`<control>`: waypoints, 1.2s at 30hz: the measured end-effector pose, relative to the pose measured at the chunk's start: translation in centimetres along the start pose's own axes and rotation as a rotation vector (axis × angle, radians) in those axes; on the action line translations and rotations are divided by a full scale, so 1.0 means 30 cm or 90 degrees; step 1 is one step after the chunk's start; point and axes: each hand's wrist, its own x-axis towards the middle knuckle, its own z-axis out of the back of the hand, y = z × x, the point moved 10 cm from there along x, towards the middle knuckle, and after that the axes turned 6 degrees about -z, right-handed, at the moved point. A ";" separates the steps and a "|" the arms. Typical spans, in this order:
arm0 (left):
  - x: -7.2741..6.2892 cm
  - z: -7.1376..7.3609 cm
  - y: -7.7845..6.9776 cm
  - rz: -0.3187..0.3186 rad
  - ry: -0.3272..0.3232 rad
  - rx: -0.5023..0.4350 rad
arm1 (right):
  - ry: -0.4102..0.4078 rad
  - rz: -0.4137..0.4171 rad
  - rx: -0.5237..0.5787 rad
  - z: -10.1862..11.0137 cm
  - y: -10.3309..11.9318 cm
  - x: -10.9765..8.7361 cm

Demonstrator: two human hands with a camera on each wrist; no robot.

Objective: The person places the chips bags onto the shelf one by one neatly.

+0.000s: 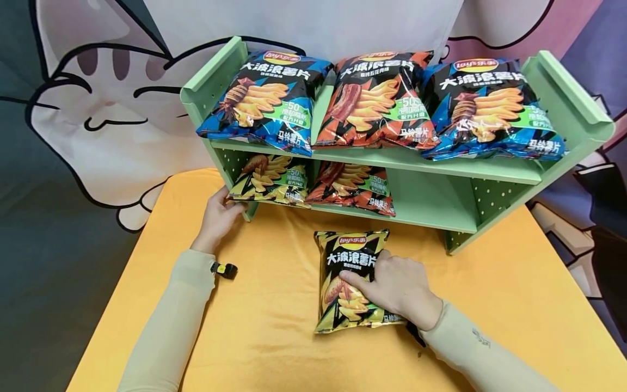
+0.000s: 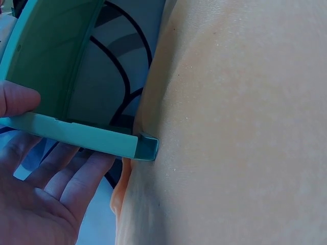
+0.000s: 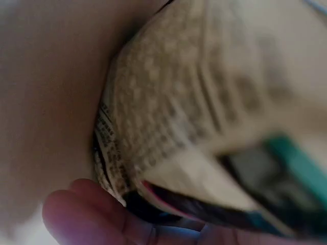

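My right hand [image 1: 403, 283] grips a yellow-and-black bag of potato chips [image 1: 338, 305] above the orange tablecloth, thumb across its front. The right wrist view shows the bag's printed side [image 3: 163, 112] close up and blurred, with fingertips [image 3: 82, 217] under it. At the lower left corner of a green two-tier shelf [image 1: 431, 196], my left hand [image 1: 217, 215] holds the side panel. In the left wrist view the thumb [image 2: 18, 99] lies on one side of the panel edge [image 2: 76, 135] and the fingers are on the other.
On the upper tier sit a blue chip bag [image 1: 266, 103], a red one [image 1: 377, 103] and another blue one [image 1: 490, 109]. The lower tier holds a yellow bag [image 1: 271, 179] and a red bag [image 1: 352, 188], with bare green board [image 1: 431, 198] to their right.
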 end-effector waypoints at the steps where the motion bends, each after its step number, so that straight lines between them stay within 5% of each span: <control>1: 0.000 0.000 0.001 0.001 0.000 0.000 | -0.004 0.002 -0.007 -0.005 0.008 0.005; 7: -0.001 0.001 -0.003 -0.004 0.004 0.011 | -0.014 0.013 -0.023 -0.036 0.025 0.013; 20: -0.003 0.001 -0.012 -0.010 0.001 0.019 | -0.033 0.063 0.111 -0.036 0.010 -0.018; 36: -0.005 0.001 -0.005 0.000 0.002 0.022 | -0.239 0.258 0.163 0.098 0.046 -0.194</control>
